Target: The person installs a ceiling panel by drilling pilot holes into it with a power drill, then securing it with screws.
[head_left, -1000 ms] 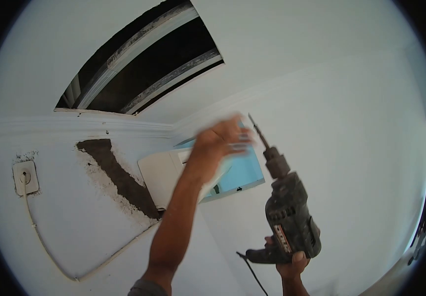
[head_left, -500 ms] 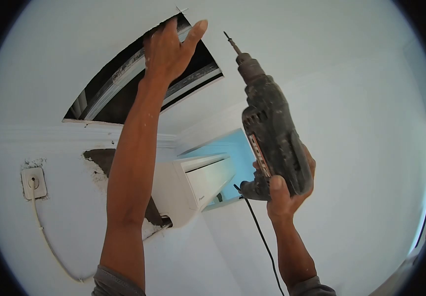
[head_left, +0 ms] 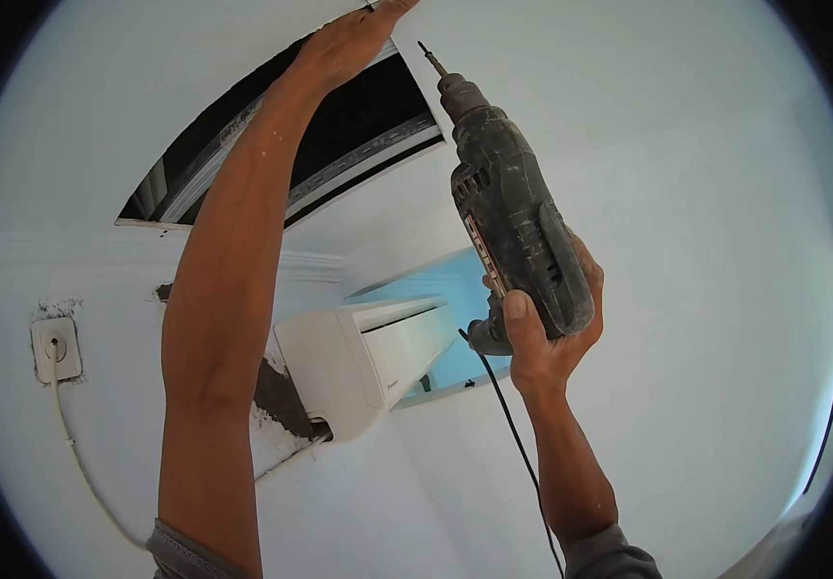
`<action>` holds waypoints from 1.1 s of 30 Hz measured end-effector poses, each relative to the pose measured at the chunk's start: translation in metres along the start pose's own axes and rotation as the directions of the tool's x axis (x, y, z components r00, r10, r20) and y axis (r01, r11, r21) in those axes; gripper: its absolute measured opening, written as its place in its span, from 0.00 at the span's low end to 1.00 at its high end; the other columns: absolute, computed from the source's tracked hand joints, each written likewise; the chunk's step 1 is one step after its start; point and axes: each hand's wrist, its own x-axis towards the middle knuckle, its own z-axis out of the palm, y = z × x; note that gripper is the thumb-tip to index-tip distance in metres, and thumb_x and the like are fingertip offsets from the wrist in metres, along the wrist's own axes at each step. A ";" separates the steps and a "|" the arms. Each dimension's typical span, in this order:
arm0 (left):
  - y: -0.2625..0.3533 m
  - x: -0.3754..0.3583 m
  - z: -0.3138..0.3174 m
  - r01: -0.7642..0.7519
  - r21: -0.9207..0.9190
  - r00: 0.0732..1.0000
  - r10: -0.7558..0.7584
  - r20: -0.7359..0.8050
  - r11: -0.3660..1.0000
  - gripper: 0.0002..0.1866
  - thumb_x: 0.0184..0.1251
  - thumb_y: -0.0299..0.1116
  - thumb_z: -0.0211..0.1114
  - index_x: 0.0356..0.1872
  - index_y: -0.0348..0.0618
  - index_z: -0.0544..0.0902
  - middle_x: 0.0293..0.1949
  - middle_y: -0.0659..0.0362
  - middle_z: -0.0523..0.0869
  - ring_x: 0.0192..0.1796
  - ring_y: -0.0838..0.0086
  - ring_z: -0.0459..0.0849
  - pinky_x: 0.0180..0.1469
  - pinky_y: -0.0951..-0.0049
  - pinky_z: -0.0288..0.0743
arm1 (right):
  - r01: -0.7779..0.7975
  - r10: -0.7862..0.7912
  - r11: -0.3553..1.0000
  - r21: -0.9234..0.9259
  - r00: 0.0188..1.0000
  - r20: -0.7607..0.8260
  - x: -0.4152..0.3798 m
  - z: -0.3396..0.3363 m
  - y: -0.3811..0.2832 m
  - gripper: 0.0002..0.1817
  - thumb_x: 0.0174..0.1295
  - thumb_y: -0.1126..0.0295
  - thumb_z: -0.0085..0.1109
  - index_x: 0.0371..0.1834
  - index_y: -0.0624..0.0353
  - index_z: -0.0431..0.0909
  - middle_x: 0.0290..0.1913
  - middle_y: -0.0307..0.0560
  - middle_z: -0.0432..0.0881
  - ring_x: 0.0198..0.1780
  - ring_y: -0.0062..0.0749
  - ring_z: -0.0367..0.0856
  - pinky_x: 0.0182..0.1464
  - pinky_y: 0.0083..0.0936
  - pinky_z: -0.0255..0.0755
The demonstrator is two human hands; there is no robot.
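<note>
My right hand (head_left: 552,333) is wrapped around the handle of a dusty dark power drill (head_left: 513,203). A thin bit in its chuck points up toward the ceiling, near the corner of a cut opening (head_left: 368,106). My left hand (head_left: 354,43) is raised at the far edge of that opening, its thumb stretched toward the top of the view. The other fingers of this hand are hidden, so whether they grip anything does not show. Inside the opening, pale metal framing strips (head_left: 368,154) cross a dark space.
A white air conditioner (head_left: 339,357) hangs below, beside broken plaster (head_left: 281,400). On the left wall is a socket (head_left: 55,349) with a plugged-in white cable (head_left: 74,449). The drill's black cord (head_left: 513,425) trails downward. A blue-lit recess (head_left: 450,289) lies behind the air conditioner.
My left hand has moved up to the opening's far edge, and its fingers have gone out of sight. The drill has shifted slightly up and left, still in my right hand.
</note>
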 end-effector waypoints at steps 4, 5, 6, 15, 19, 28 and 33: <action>0.001 -0.001 0.001 -0.013 -0.029 1.000 0.013 -0.007 0.999 0.52 0.66 0.75 0.30 0.74 0.36 0.54 0.76 0.46 0.52 0.78 0.56 0.47 0.77 0.57 0.40 | 0.029 -0.029 0.998 -0.049 0.999 -0.012 0.004 -0.001 0.003 0.40 0.53 0.59 0.71 0.62 0.74 0.63 0.54 0.61 0.73 0.58 0.42 0.77 0.58 0.33 0.77; 0.001 0.000 0.002 -0.011 -0.037 1.000 0.011 -0.005 0.999 0.52 0.66 0.75 0.30 0.74 0.36 0.54 0.76 0.46 0.52 0.78 0.56 0.47 0.77 0.57 0.40 | 0.030 -0.030 0.998 -0.049 0.999 -0.012 0.004 0.000 0.003 0.40 0.53 0.59 0.71 0.62 0.74 0.63 0.54 0.61 0.73 0.58 0.42 0.77 0.58 0.33 0.77; 0.001 -0.001 0.002 -0.010 -0.036 1.000 0.009 -0.007 0.999 0.52 0.66 0.75 0.30 0.74 0.36 0.54 0.76 0.46 0.52 0.78 0.56 0.47 0.77 0.57 0.40 | 0.020 -0.021 0.999 -0.038 1.000 -0.013 0.004 0.000 0.002 0.40 0.53 0.59 0.71 0.62 0.74 0.63 0.54 0.61 0.73 0.58 0.42 0.77 0.58 0.33 0.77; 0.004 -0.002 0.001 0.039 -0.014 0.999 -0.040 -0.013 0.999 0.52 0.65 0.76 0.30 0.74 0.37 0.56 0.75 0.46 0.54 0.78 0.54 0.48 0.77 0.55 0.41 | -0.001 0.001 0.999 -0.050 1.000 -0.002 0.007 -0.001 -0.002 0.40 0.53 0.59 0.71 0.61 0.74 0.63 0.56 0.62 0.70 0.60 0.42 0.75 0.58 0.35 0.76; 0.003 -0.001 0.002 0.098 0.034 0.995 -0.097 -0.035 0.995 0.55 0.61 0.79 0.30 0.73 0.39 0.58 0.75 0.43 0.55 0.77 0.52 0.50 0.76 0.52 0.42 | 0.013 -0.013 0.997 -0.076 1.000 -0.001 0.007 0.002 -0.003 0.39 0.53 0.60 0.70 0.62 0.75 0.63 0.56 0.61 0.71 0.59 0.42 0.76 0.58 0.35 0.76; 0.001 -0.002 0.004 0.170 -0.003 0.984 -0.170 -0.051 0.985 0.57 0.60 0.80 0.32 0.70 0.33 0.64 0.71 0.36 0.61 0.75 0.45 0.55 0.75 0.48 0.46 | 0.091 -0.087 0.983 -0.157 0.996 0.035 0.008 0.009 -0.011 0.38 0.55 0.62 0.69 0.62 0.74 0.62 0.54 0.62 0.74 0.57 0.41 0.77 0.57 0.32 0.76; -0.014 0.007 0.008 0.166 0.142 0.981 -0.150 -0.121 0.976 0.58 0.49 0.86 0.42 0.40 0.27 0.83 0.37 0.38 0.83 0.44 0.51 0.83 0.49 0.44 0.73 | 0.135 -0.123 0.961 -0.241 0.990 0.067 0.013 0.002 -0.007 0.39 0.55 0.61 0.70 0.63 0.75 0.61 0.54 0.62 0.74 0.56 0.39 0.78 0.56 0.31 0.77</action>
